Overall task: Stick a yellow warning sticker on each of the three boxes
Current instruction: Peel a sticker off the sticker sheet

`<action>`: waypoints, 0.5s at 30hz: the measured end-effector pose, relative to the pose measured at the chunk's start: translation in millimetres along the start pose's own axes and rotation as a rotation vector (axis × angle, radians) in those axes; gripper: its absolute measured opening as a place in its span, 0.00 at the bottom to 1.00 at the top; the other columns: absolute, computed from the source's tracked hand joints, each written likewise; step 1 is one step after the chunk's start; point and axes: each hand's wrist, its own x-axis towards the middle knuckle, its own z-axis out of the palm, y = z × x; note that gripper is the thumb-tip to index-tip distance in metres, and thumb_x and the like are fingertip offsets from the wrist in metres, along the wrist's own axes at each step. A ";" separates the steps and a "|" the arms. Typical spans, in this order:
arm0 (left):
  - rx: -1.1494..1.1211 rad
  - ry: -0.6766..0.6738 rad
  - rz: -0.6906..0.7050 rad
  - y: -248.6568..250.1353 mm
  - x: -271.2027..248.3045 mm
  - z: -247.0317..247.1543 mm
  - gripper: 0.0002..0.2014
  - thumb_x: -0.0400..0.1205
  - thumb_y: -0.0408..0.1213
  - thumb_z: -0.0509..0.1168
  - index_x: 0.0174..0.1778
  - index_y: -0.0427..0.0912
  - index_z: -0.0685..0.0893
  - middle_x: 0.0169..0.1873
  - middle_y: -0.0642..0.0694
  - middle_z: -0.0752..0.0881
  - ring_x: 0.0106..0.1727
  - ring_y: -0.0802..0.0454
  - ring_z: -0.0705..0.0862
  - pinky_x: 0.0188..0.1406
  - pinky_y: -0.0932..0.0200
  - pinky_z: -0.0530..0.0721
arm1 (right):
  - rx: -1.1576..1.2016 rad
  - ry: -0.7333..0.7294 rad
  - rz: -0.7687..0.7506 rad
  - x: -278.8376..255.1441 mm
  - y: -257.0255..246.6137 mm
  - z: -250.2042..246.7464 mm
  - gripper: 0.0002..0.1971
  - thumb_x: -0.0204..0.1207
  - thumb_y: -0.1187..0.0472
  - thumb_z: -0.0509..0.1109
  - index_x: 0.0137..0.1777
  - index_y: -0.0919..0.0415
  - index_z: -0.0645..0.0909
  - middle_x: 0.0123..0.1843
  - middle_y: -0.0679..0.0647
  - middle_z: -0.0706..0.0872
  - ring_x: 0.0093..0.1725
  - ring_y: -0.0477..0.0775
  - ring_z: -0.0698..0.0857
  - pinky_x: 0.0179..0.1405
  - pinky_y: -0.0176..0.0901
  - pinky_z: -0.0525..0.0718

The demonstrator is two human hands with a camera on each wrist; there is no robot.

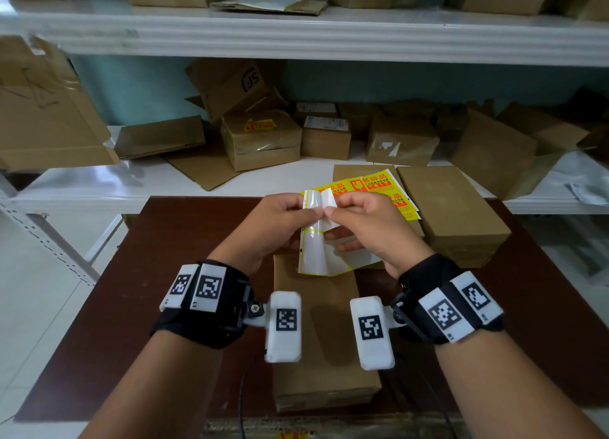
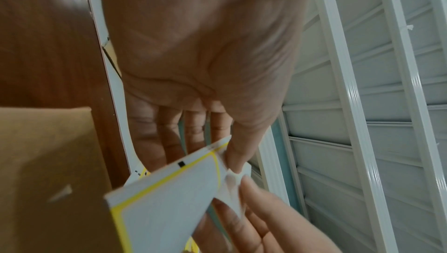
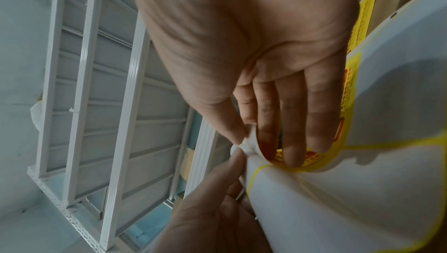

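Observation:
Both hands hold a white backing sheet [image 1: 321, 251] with yellow outlines above the near cardboard box [image 1: 316, 349] on the brown table. My left hand [image 1: 280, 221] pinches the sheet's top edge [image 2: 169, 186]. My right hand [image 1: 359, 221] pinches a curled white corner [image 3: 249, 142] beside it, its other fingers lying on the yellow printed side [image 3: 314, 157]. A second box [image 1: 451, 208] lies at the right. A third box [image 1: 349, 172], under a strip of yellow warning stickers [image 1: 382, 188], shows behind the hands.
A white shelf [image 1: 131, 181] behind the table carries many cardboard boxes; one [image 1: 263, 139] bears a yellow sticker. A large flattened carton [image 1: 46, 109] leans at the left. Bare brown tabletop [image 1: 171, 290] lies left of the near box.

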 end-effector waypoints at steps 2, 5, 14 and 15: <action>-0.007 0.007 0.001 -0.7 0.4 -1.4 0.14 0.84 0.37 0.70 0.57 0.28 0.85 0.40 0.41 0.84 0.35 0.56 0.85 0.33 0.61 0.85 | 0.017 0.021 0.007 1.3 0.7 -0.5 0.03 0.83 0.64 0.72 0.47 0.59 0.84 0.43 0.54 0.92 0.40 0.56 0.92 0.47 0.62 0.91; -0.002 -0.006 -0.005 0.1 -0.3 -2.4 0.13 0.85 0.37 0.69 0.57 0.30 0.86 0.40 0.41 0.87 0.37 0.55 0.87 0.34 0.61 0.86 | 0.015 0.035 0.013 3.2 2.8 -1.8 0.06 0.84 0.66 0.70 0.51 0.70 0.83 0.41 0.55 0.89 0.39 0.56 0.92 0.44 0.60 0.90; 0.032 0.002 -0.018 2.7 -0.7 -9.2 0.18 0.85 0.41 0.68 0.60 0.27 0.84 0.52 0.26 0.87 0.49 0.44 0.86 0.59 0.38 0.87 | 0.024 0.060 0.060 4.7 6.3 -3.5 0.04 0.84 0.63 0.68 0.50 0.63 0.83 0.54 0.69 0.90 0.41 0.57 0.94 0.34 0.48 0.90; 0.036 0.004 -0.019 2.8 -0.9 -8.9 0.18 0.85 0.41 0.68 0.60 0.27 0.84 0.54 0.24 0.87 0.49 0.43 0.86 0.60 0.38 0.87 | 0.029 0.061 0.058 4.9 6.1 -3.2 0.04 0.84 0.63 0.67 0.50 0.62 0.82 0.55 0.70 0.90 0.42 0.58 0.95 0.33 0.48 0.90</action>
